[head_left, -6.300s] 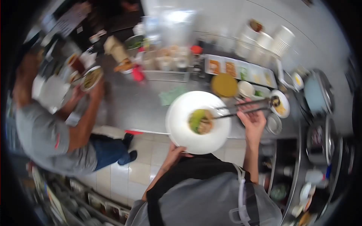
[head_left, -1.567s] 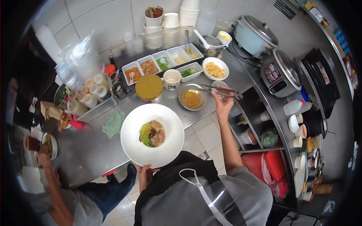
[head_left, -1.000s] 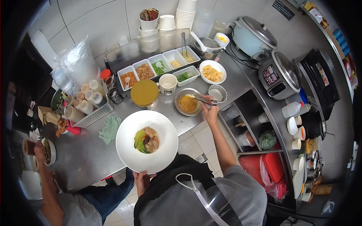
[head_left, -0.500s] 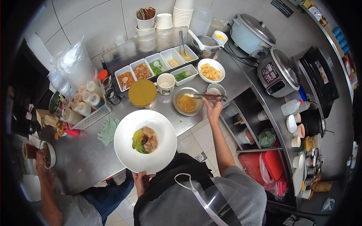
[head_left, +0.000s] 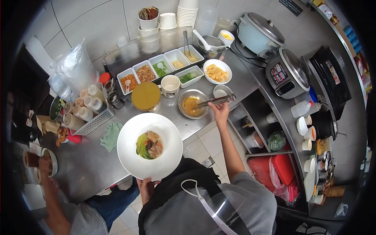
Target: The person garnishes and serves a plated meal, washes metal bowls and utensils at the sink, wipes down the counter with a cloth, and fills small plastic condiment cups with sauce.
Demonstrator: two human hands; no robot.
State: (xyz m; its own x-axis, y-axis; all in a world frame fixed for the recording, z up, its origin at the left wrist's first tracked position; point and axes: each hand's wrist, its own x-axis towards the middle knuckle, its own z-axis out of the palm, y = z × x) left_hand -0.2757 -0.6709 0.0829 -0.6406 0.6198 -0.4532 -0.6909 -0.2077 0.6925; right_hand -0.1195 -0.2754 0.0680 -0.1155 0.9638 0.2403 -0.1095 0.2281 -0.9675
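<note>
My left hand [head_left: 146, 188] grips the near edge of a wide-rimmed white bowl [head_left: 127, 135]. In its hollow lie green leaves and pieces of pale brown meat [head_left: 155, 147] with a dark bit on top. My right hand [head_left: 221, 112] is closed around metal tongs [head_left: 205, 103]. Their tips reach into a steel bowl [head_left: 203, 112] holding yellowish-orange liquid or food [head_left: 190, 105]. Whether the tongs pinch anything is unclear. A small metal cup [head_left: 222, 91] sits just behind the tongs.
Behind are topping trays [head_left: 127, 81], a mustard-lidded tub [head_left: 145, 94], a mug [head_left: 171, 86] and a bowl of pale yellow strips [head_left: 217, 74]. Squeeze bottles [head_left: 86, 113] and a green cloth [head_left: 111, 135] lie left. A co-worker's hand [head_left: 46, 164] is by a bowl at far left.
The tongs have tilted, and their tips have moved lower into the steel bowl's contents. My right hand has shifted slightly left. The white bowl is nearly still.
</note>
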